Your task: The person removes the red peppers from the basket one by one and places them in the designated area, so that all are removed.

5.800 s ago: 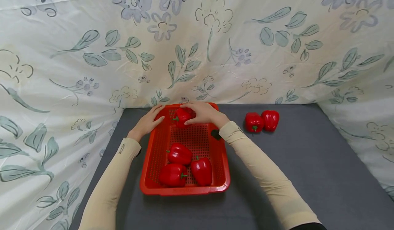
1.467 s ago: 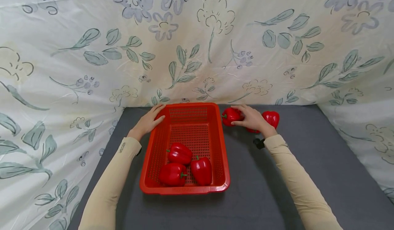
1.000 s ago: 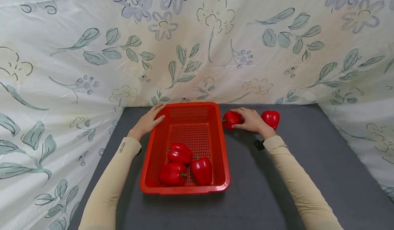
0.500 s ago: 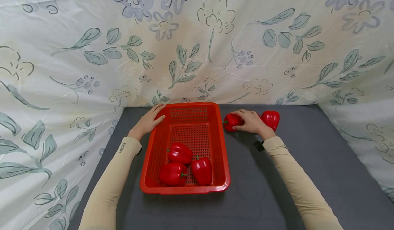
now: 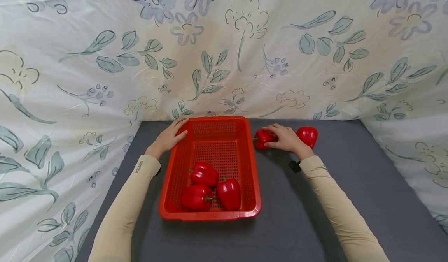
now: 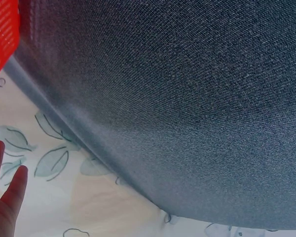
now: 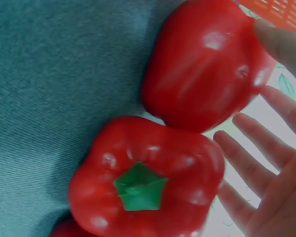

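Left hand (image 5: 169, 138): laid flat against the far left corner of the red basket (image 5: 182, 164), fingers straight, gripping nothing; it appears to steady the rim.

Basket contents: three red peppers (image 5: 210, 188) grouped at the near end; the far half shows bare mesh.

Right hand (image 5: 285, 138): on the grey table (image 5: 350, 184) just right of the basket, over a red pepper (image 5: 263, 138). In the wrist view the fingers (image 7: 256, 163) are spread and nearly straight, so the pepper looks released or merely touched; actual contact cannot be confirmed. A second pepper lies under the hand in that view, and an outer pepper (image 5: 308, 136) sits just to its right.

Progress, as judged: the work looks like unloading. Three peppers are out on the table, three remain inside.
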Action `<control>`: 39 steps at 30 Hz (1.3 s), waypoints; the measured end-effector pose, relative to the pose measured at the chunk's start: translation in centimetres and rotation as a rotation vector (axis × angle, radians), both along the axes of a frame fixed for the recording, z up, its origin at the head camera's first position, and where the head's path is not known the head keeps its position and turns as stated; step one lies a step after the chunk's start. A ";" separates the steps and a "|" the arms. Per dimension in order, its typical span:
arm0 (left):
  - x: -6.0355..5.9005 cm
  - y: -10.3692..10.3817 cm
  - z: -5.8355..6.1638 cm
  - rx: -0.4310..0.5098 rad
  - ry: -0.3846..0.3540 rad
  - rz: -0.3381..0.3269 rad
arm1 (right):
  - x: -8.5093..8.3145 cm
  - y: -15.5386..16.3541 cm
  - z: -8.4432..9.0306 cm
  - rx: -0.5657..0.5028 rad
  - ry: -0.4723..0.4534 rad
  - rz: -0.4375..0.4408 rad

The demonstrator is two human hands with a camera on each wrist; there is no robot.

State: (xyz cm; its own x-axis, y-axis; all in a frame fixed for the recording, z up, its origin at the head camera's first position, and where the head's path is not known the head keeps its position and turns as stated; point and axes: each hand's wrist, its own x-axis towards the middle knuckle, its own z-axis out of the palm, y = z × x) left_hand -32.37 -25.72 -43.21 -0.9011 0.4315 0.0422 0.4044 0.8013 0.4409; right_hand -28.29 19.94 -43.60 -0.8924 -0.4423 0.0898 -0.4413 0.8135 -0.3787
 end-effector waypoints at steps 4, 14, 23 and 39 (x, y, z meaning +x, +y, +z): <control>0.0 0.0 0.0 -0.002 0.000 -0.001 | 0.1 -0.2 0.6 -0.009 -0.006 -0.004; 0.0 0.1 0.1 -0.004 -0.008 0.001 | 0.1 -0.9 1.9 -0.003 0.017 -0.003; 0.0 0.0 0.0 0.007 -0.003 -0.001 | 1.0 -2.2 3.5 -0.043 0.068 -0.012; 0.1 -0.1 0.0 0.003 0.014 -0.007 | 2.9 -4.8 5.2 -0.071 0.119 0.065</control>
State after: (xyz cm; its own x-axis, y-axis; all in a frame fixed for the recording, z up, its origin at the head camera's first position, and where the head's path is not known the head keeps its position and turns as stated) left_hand -32.29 -25.84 -43.24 -0.8974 0.4377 0.0565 0.4163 0.7970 0.4375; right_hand -25.41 15.09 -38.37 -0.8432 -0.4875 0.2266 -0.5374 0.7550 -0.3757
